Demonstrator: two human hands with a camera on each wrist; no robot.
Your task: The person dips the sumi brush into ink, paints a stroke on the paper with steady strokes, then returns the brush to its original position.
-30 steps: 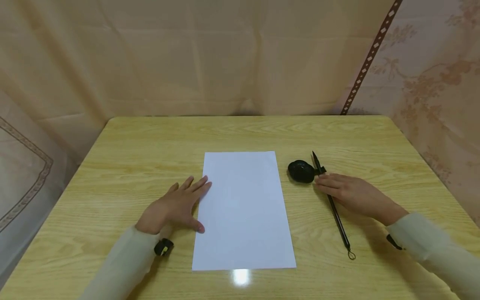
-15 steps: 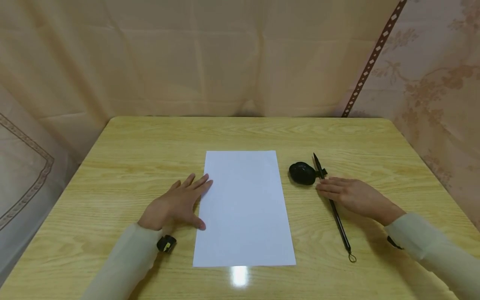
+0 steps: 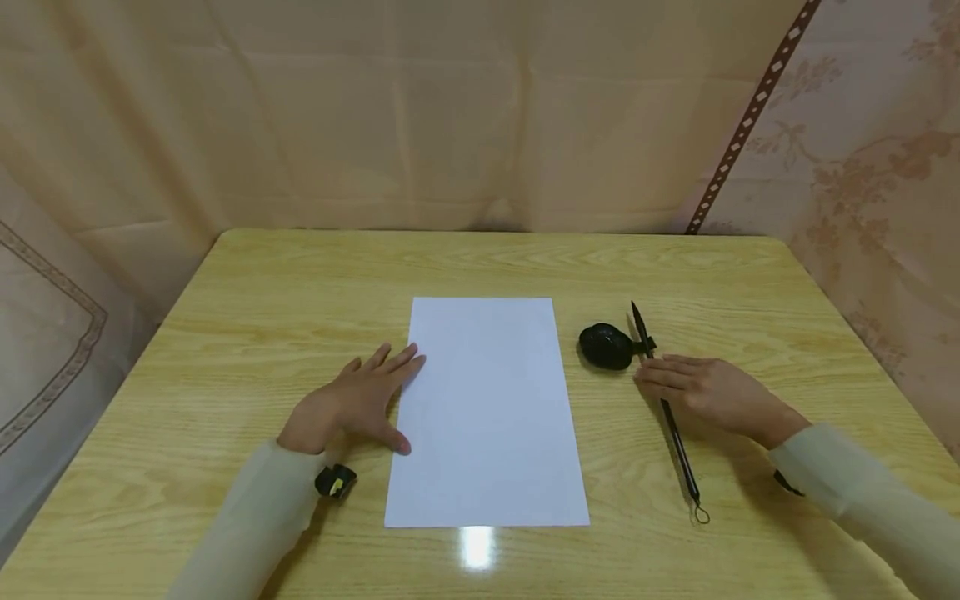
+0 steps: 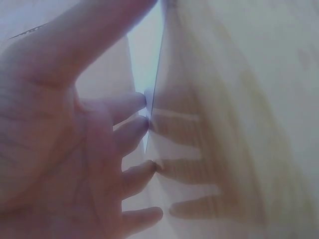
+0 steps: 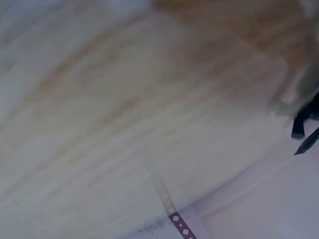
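Spreading its fingers in the head view, the left hand (image 3: 354, 406) rests at the left edge of a white sheet (image 3: 487, 417), while the right hand (image 3: 712, 393) lies with straight fingers together over a black brush (image 3: 682, 454) beside a rounded black object (image 3: 604, 346); whether the hidden thumb pinches the shaft cannot be told. From the left wrist, separated fingertips (image 4: 137, 123) lie along the sheet's edge. From the right wrist, the brush's tip shows at the right border.

From the head I look forward and down across the surface (image 3: 262, 283). Up close, my left wrist view shares its paper (image 3: 483, 412), my right its brush (image 3: 680, 450).
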